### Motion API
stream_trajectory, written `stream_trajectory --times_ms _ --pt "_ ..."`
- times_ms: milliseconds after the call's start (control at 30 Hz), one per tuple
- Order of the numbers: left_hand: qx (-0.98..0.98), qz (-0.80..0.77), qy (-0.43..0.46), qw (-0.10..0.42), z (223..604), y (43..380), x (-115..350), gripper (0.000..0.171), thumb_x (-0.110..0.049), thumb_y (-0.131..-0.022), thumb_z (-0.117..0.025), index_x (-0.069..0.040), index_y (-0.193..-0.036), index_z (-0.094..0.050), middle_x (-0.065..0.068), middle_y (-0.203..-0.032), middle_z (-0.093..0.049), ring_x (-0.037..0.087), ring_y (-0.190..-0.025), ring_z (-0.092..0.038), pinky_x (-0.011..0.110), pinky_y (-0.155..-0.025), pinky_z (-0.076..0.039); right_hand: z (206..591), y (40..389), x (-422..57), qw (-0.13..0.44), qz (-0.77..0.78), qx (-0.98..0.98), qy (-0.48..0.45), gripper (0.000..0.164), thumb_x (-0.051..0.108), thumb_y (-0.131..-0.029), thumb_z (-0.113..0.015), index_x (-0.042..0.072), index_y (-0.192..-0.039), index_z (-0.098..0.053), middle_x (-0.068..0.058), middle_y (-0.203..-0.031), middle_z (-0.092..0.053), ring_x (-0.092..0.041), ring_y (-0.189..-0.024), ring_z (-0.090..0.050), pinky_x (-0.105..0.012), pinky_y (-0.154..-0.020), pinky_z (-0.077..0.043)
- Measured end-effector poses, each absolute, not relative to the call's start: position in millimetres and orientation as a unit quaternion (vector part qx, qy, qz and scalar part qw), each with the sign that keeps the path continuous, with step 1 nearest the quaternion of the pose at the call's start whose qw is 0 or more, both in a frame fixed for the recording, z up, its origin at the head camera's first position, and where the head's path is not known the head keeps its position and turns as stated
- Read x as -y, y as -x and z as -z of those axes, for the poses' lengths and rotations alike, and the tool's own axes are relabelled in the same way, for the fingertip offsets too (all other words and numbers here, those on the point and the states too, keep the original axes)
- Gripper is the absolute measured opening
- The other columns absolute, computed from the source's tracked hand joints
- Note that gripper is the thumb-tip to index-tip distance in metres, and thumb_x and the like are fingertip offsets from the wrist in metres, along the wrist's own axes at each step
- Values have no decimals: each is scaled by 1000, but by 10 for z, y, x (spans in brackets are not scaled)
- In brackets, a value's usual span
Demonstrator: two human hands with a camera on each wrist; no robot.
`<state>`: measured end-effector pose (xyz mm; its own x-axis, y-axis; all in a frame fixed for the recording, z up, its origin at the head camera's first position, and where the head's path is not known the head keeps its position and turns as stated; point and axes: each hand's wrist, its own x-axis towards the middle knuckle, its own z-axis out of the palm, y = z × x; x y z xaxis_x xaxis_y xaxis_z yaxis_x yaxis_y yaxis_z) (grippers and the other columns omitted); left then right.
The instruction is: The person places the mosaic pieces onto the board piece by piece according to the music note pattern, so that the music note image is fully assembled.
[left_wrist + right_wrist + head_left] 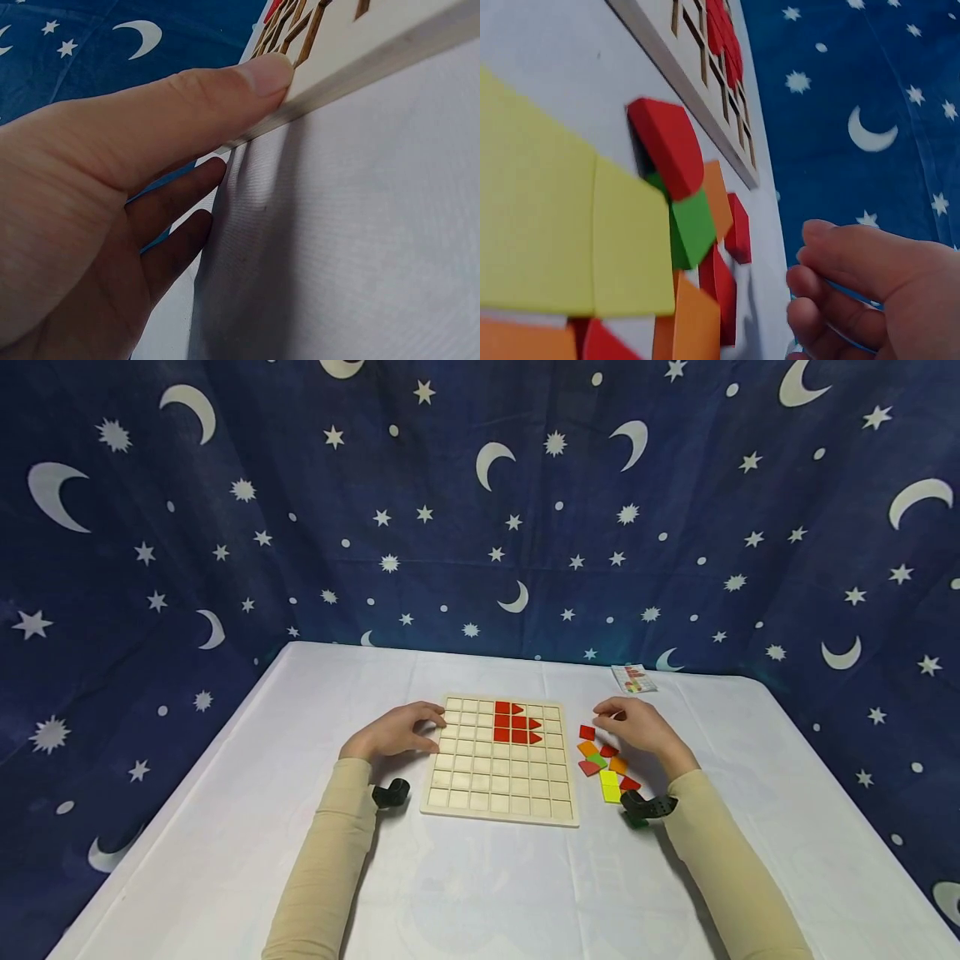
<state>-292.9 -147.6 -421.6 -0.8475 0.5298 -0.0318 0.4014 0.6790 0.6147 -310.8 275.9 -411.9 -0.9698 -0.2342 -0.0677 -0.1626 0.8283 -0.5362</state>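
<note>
A pale wooden grid board (480, 785) lies on the table. Red tiles (519, 723) fill three short rows near its top, each row ending in a point at the right. My left hand (401, 729) is at the board's left edge, thumb (262, 79) touching the rim and the other fingers spread below. Over the far end of a loose pile of tiles hovers my right hand (637, 724), fingers loosely curled, nothing visible in it. That pile has a red square (587, 732), a green tile (692, 229), orange tiles (618, 765) and yellow tiles (611, 787).
A small printed card (634, 678) with a red tile pattern lies at the back of the white table (337, 693), beyond my right hand. Behind the table hangs a dark blue cloth (420, 593) with moons and stars. Black camera mounts (648, 806) sit at my wrists.
</note>
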Motion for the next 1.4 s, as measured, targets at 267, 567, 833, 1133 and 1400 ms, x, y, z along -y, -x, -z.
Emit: stream_trajectory --times_ms 267,567,833,1133,1400 --pt "-907 -322 -252 105 4215 2912 1467 41 -18 -83 -79 -7 -120 -66 12 -146 -47 31 -140 -36 44 -116 -29 4127 2965 -2932 120 268 -947 125 34 26 -94 -66 3 -119 -66 -10 -106 -66 -29 -96 -57 -46 -87 -53" --pt "-906 -322 -253 104 4207 2915 1467 41 -18 -83 -79 -6 -120 -66 12 -146 -47 31 -140 -36 44 -116 -29 4134 2897 -3002 146 276 -940 139 32 25 -92 -69 5 -116 -67 -3 -98 -65 -23 -91 -54 -39 -85 -51" --pt "-906 -320 -257 103 4218 2921 1477 42 -19 -83 -79 -7 -121 -66 11 -147 -46 31 -140 -35 44 -116 -28 4155 2862 -3001 148 284 -936 147 28 24 -91 -70 6 -112 -68 -1 -94 -65 -21 -88 -54 -35 -82 -50" --pt "-907 -320 -254 103 4209 2911 1475 42 -19 -83 -79 -6 -121 -66 12 -146 -47 31 -140 -35 44 -116 -29 4172 2865 -2952 154 285 -935 142 27 21 -89 -71 6 -111 -67 -2 -93 -63 -21 -85 -54 -33 -79 -50" --pt "-909 -317 -252 103 4198 2907 1470 42 -19 -83 -79 -6 -121 -66 12 -146 -47 31 -140 -35 44 -116 -29 4183 2865 -2939 155 288 -934 144 23 17 -90 -71 6 -109 -67 -2 -90 -62 -21 -82 -53 -31 -75 -50"
